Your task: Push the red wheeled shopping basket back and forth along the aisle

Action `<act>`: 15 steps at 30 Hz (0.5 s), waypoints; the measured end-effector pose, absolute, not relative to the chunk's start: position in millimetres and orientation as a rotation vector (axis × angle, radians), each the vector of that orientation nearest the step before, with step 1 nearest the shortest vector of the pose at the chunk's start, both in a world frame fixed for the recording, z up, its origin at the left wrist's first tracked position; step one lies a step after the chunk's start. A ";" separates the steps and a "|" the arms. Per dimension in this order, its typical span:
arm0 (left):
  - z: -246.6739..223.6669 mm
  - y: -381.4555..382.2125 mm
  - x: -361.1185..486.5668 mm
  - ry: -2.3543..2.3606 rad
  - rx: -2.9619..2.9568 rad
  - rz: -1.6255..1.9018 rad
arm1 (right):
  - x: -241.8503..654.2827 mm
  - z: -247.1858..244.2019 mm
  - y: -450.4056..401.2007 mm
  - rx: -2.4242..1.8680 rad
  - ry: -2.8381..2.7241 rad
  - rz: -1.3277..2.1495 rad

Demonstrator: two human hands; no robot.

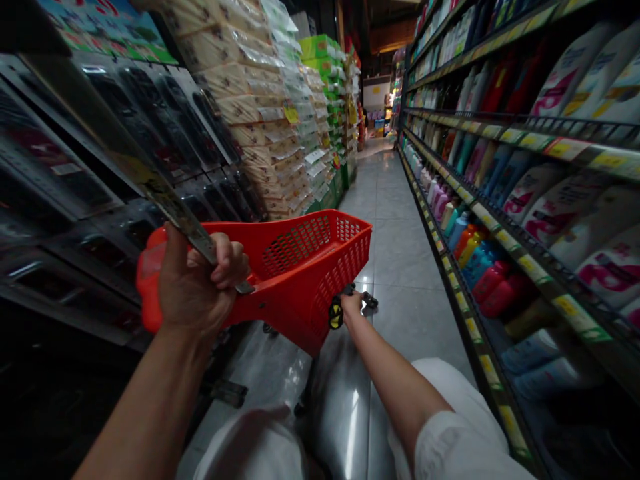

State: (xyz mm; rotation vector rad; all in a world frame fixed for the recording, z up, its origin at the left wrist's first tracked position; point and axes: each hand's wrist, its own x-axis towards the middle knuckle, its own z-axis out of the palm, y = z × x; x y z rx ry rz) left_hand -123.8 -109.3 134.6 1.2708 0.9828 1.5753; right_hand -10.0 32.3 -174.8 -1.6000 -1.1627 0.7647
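My left hand [200, 283] is closed around a long flat strip [165, 200], which slants from the upper left down to the rim of a red plastic basket cart [290, 293]. The near end of the strip lies by the cart's rim. Lower and to the right, beside the cart's perforated side, my right hand [353, 303] is closed on a small dark item with black and yellow parts [336, 313]. Its exact shape is hard to make out. No goods show in the visible part of the cart.
Shelves of bottles [480, 207] line the right side. Hanging packaged goods [120, 133] and stacked wrapped packs [260, 113] stand on the left. A grey tiled aisle [390, 193] runs ahead between them. My knees show at the bottom.
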 end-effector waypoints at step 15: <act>131.4 -105.1 -123.2 0.931 1.249 1.592 | -18.6 -184.5 7.4 -1.478 -0.984 0.984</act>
